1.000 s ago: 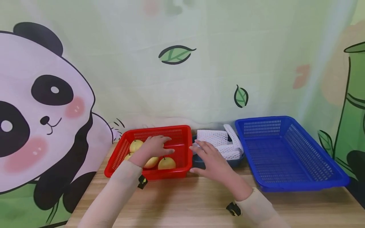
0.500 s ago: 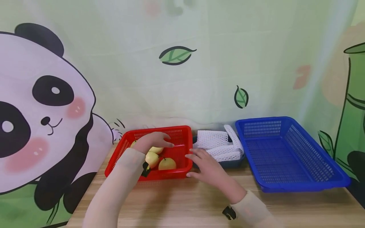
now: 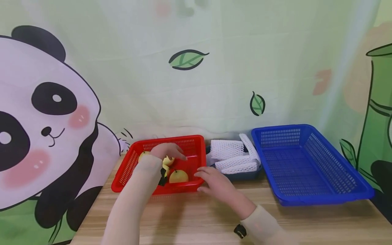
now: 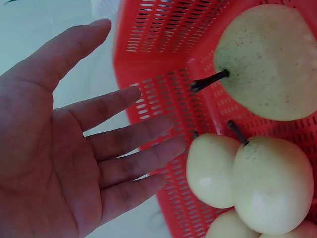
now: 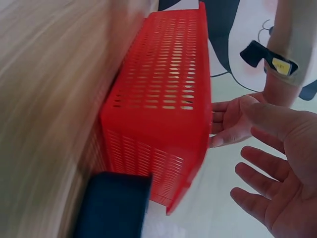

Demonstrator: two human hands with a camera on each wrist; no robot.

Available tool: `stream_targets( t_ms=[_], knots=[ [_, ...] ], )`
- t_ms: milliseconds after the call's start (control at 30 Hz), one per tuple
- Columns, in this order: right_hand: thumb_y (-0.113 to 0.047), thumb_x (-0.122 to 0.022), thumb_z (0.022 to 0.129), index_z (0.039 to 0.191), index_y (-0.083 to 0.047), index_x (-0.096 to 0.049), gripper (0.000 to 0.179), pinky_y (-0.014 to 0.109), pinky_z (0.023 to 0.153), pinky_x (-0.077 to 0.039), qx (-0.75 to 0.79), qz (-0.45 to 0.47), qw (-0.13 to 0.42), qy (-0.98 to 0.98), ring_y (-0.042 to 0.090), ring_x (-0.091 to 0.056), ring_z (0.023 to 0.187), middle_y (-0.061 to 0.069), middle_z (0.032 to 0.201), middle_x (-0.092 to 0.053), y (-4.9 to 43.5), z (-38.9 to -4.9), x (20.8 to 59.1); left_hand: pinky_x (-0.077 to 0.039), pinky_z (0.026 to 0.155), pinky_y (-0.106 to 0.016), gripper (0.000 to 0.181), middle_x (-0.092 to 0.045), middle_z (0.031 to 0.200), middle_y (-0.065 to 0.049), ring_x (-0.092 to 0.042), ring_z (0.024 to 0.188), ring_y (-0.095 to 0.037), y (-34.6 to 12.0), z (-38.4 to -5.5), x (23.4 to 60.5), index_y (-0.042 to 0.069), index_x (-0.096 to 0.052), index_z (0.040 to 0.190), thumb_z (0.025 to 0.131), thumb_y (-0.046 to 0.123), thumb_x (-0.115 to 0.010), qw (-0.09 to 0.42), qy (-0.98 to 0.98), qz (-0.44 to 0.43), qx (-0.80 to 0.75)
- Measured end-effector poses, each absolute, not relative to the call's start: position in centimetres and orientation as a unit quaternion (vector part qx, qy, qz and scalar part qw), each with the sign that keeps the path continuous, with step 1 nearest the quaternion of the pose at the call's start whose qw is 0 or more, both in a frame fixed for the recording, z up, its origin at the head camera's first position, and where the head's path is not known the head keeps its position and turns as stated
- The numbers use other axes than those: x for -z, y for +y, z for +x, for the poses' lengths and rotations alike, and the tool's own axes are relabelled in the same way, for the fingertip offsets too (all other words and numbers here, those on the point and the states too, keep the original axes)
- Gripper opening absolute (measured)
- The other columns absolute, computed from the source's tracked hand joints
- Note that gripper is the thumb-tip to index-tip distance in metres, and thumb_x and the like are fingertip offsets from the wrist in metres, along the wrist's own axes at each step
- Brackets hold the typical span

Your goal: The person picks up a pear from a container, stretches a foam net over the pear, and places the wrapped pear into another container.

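My left hand [image 3: 166, 150] hovers over the red basket [image 3: 200, 149], holding nothing. In the left wrist view its fingers [image 4: 131, 139] stretch across the basket's rim, apart from the pears. Pale yellow pears with dark stems lie in the basket: one pear [image 3: 179, 176] near the front wall, others partly hidden behind my left hand and sleeve. The left wrist view shows a big pear [image 4: 270, 62] and several more below it. My right hand [image 3: 215, 182] is at the basket's front right corner, fingers loosely spread, and grips nothing, as the right wrist view [image 5: 282, 163] also shows.
Right of the red basket stands a small dark blue container [image 3: 245, 175] with white foam net sleeves [image 3: 228, 148] in it. A large blue basket [image 3: 306, 170] sits farther right. All stand on a wooden table [image 3: 196, 217] before a panda-print cloth [image 3: 147, 75].
My left hand has shifted to the right over the basket, its wrist turning. My right hand has moved left and slightly down, from beside the dark blue container to the red basket's corner.
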State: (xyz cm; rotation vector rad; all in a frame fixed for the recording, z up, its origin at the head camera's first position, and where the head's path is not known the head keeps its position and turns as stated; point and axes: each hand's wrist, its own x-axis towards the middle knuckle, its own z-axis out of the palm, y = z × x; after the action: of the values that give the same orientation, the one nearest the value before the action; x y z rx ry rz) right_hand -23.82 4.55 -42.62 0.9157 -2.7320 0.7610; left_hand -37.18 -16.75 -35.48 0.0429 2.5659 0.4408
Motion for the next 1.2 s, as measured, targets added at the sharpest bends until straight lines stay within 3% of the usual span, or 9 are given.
stream_targets(
  t_ms=[167, 433, 700, 900, 1200],
  knots=[
    [-0.017, -0.082, 0.085, 0.129, -0.008, -0.067, 0.047, 0.044, 0.102, -0.057, -0.241, 0.302, 0.082, -0.919, 0.030, -0.060, 0.126, 0.011, 0.133, -0.067, 3.9, -24.3, 43.6, -0.054, 0.104, -0.054, 0.054, -0.066, 0.138, -0.009, -0.057, 0.127, -0.033, -16.6, -38.0, 36.7, 0.022, -0.069, 0.129, 0.080, 0.036, -0.086, 0.274, 0.941, -0.009, -0.197],
    [-0.015, -0.082, 0.085, 0.126, -0.007, -0.069, 0.044, 0.042, 0.099, -0.059, -0.222, 0.310, 0.115, -0.917, 0.028, -0.064, 0.118, 0.011, 0.124, -0.071, 3.4, -24.5, 44.7, -0.062, 0.076, -0.038, 0.050, -0.067, 0.115, -0.010, -0.062, 0.107, -0.030, -16.6, -38.7, 38.3, 0.014, -0.069, 0.113, 0.072, 0.032, -0.093, 0.293, 0.922, -0.118, -0.224],
    [-0.013, -0.082, 0.084, 0.111, -0.005, -0.075, 0.029, 0.034, 0.091, -0.061, -0.196, 0.342, 0.167, -0.904, 0.023, -0.067, 0.104, 0.008, 0.108, -0.076, 3.1, -24.7, 45.7, -0.063, 0.086, -0.047, 0.064, -0.068, 0.123, -0.014, -0.062, 0.111, -0.033, -17.9, -39.5, 39.1, 0.011, -0.067, 0.119, 0.067, 0.034, -0.096, 0.302, 0.907, -0.145, -0.255],
    [-0.013, -0.083, 0.083, 0.109, -0.006, -0.077, 0.028, 0.032, 0.090, -0.062, -0.191, 0.347, 0.198, -0.897, 0.022, -0.068, 0.103, 0.005, 0.106, -0.077, 3.1, -25.1, 46.3, -0.060, 0.095, -0.050, 0.068, -0.067, 0.131, -0.017, -0.062, 0.114, -0.034, -18.1, -40.1, 39.4, 0.009, -0.068, 0.124, 0.068, 0.034, -0.095, 0.328, 0.901, -0.136, -0.250],
    [-0.013, -0.083, 0.083, 0.106, -0.008, -0.079, 0.023, 0.030, 0.088, -0.062, -0.193, 0.347, 0.183, -0.899, 0.020, -0.067, 0.099, 0.004, 0.103, -0.076, 3.0, -25.3, 46.0, -0.063, 0.080, -0.047, 0.074, -0.069, 0.116, -0.014, -0.064, 0.105, -0.033, -17.1, -39.6, 39.8, 0.008, -0.066, 0.120, 0.056, 0.027, -0.100, 0.325, 0.887, -0.199, -0.261]
  ],
)
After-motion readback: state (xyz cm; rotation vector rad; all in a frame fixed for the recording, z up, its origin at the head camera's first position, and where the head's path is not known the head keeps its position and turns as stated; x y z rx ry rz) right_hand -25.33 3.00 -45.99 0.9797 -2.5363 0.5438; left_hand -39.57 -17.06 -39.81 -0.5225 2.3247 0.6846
